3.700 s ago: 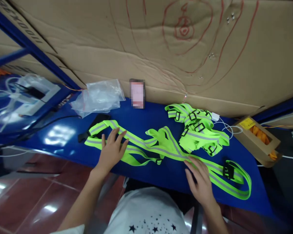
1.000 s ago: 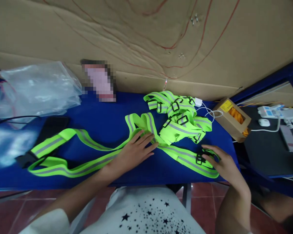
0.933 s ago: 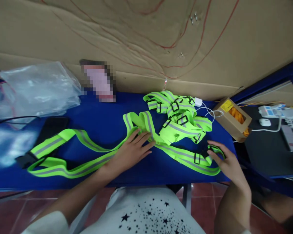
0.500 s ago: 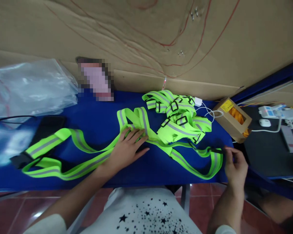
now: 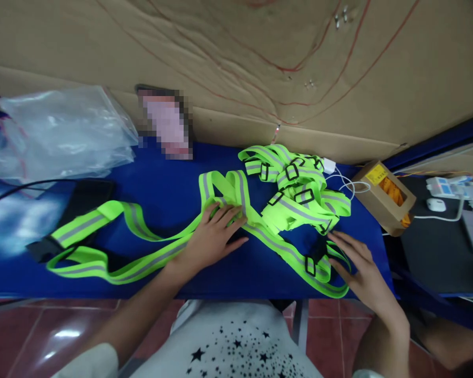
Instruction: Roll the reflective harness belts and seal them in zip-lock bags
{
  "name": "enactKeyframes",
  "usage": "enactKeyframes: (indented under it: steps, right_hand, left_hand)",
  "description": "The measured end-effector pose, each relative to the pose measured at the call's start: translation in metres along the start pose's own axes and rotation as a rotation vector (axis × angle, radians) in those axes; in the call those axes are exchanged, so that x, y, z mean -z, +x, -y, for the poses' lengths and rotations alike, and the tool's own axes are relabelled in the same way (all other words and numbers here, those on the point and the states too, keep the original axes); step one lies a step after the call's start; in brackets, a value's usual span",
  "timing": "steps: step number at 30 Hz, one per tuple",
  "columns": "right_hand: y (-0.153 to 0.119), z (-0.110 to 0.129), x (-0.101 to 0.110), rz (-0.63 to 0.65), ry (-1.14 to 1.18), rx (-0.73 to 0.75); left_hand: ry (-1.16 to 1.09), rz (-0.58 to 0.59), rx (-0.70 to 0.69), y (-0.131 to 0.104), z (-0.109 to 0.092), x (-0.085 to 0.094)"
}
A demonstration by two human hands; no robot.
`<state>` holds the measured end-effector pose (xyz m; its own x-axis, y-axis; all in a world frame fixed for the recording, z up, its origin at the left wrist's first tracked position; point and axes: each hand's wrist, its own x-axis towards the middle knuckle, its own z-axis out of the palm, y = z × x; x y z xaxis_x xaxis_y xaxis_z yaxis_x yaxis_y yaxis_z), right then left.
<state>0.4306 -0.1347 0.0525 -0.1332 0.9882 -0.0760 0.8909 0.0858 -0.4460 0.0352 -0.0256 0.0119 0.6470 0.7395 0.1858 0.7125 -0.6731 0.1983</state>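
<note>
Pressing flat on the blue table point(image 5: 169, 184), our left hand point(image 5: 211, 239) lies near the middle of the view with its fingers point(image 5: 229, 214) spread and released, gripping nothing. Under those fingers runs the reflective strap vest point(image 5: 150, 257), a fluorescent yellow-green band with a grey stripe; the fingertips touch it where two bands cross, at about 1 o'clock from the palm. From there one length trails off toward 8 o'clock to the table's left part, ending in a loop beside a black pad point(image 5: 84, 197).

At 4 o'clock from the left hand, our right hand point(image 5: 362, 273) rests palm down on the other end of the same strap. Its fingers point(image 5: 345, 247) are stretched out and loose, not clenched, laid over the looped end with the band's curve showing just below them. A black buckle point(image 5: 309, 265) sits on the strap just at 9 o'clock from those fingertips, apart from them.

At 12 o'clock from the right hand lies a pile of more straps point(image 5: 295, 189). A cardboard box point(image 5: 384, 197) stands at 2 o'clock, and clear plastic bags point(image 5: 59, 131) lie far at 10 o'clock.
</note>
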Motion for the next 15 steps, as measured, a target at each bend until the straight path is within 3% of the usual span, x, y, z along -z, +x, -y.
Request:
enactKeyframes:
  steps: [3,5,8,11,13,15]
  right_hand:
    - [0.005,0.000,0.000,0.198,0.054,-0.012]
    - [0.006,-0.002,-0.002,0.239,0.056,-0.043]
    - [0.009,-0.008,-0.007,0.188,0.047,-0.057]
    - [0.008,-0.020,-0.012,0.096,0.078,-0.055]
    - [0.004,-0.027,-0.009,-0.008,0.097,-0.049]
    - [-0.002,-0.029,-0.001,-0.119,0.137,-0.061]
  left_hand:
    - [-0.037,-0.006,0.009,0.000,0.002,-0.002]
    - [-0.062,-0.010,0.021,0.001,0.002,-0.004]
    - [-0.078,0.004,0.029,0.002,0.000,0.000]
    - [-0.101,-0.040,-0.010,-0.006,0.000,0.015]
    - [-0.146,-0.181,0.005,-0.022,0.004,0.032]
    - [-0.169,-0.390,0.140,-0.048,0.011,0.049]
